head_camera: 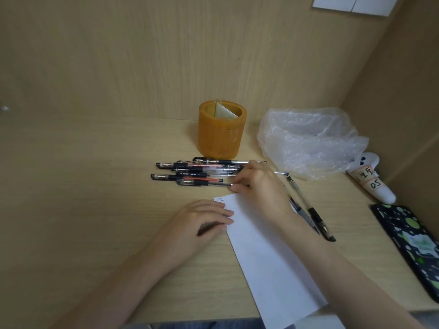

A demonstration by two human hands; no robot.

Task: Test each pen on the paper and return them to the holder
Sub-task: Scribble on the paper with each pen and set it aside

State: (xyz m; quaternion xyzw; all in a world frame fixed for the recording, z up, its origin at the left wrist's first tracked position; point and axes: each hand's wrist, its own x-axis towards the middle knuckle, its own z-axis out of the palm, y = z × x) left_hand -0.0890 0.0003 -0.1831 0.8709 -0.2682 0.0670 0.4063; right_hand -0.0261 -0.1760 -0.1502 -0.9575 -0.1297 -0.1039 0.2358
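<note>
**Desk:** At a pale wooden desk [95, 186], what is the right hand [259, 186] doing?

**Photographer:** It reaches over the top of a white paper strip [266, 252] toward a loose pile of pens [197, 173], fingers curled together at the pile's near end. A thin pen [281, 173] sticks out past the knuckles, but whether the fingers actually pinch it cannot be told.

**Desk:** And the left hand [206, 219]?

**Photographer:** Flat, palm down, fingers loosely spread, its fingertips pressing the paper's left edge near some small marks at the top corner.

**Desk:** The holder?

**Photographer:** An amber, translucent pen holder [222, 129] stands upright behind the pile, against the back panel. No pens in it; only a pale divider shows inside. Two more pens [311, 210] lie just right of the paper, partly under the right wrist.

**Desk:** Anything else?

**Photographer:** A crumpled clear plastic bag [308, 141] right of the holder, and a phone [411, 243] in a dark green-spotted case at the desk's right side.
</note>
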